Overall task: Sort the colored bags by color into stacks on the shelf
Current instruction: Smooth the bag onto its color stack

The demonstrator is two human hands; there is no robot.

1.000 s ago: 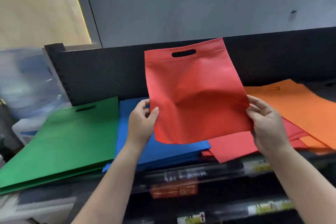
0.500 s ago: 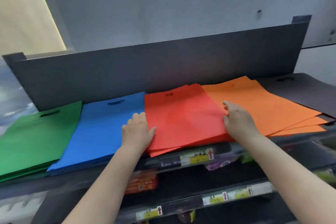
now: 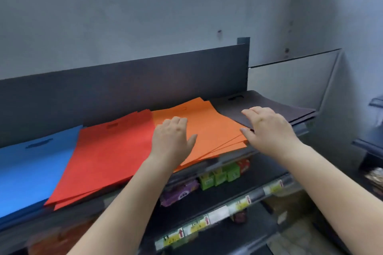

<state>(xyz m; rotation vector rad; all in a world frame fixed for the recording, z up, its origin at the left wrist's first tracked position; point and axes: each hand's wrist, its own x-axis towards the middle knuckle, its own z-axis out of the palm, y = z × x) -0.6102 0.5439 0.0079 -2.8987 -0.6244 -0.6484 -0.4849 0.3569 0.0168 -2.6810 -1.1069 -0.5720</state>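
Where the shelf [image 3: 232,158] runs from the left edge, blue bags [image 3: 31,170] lying flat, cut-out handle toward the back panel [image 3: 124,87]. Just right of them, touching or slightly overlapping, red bags [image 3: 107,151] in a loose stack, lower corners fanned out over the shelf's front edge. Next along, orange bags [image 3: 209,130] stacked with edges splayed at the near right corner. Left hand [image 3: 172,141] spread flat, palm down, over the seam between red and orange, fingers toward the back, gripping nothing. Right hand [image 3: 267,128] also spread wide, palm down, at the right edge of the orange stack where it meets the dark bags [image 3: 275,107]; thumb near the orange corner, fingers over the dark pile, nothing held; contact with the bags hard to judge. Dark bags at the shelf's right end, handle slot at the back, front edge curling slightly past the shelf. Below, on a lower shelf, a purple pack [image 3: 180,191] and green boxes [image 3: 219,176], with price labels [image 3: 209,221] along the rail, blurred.
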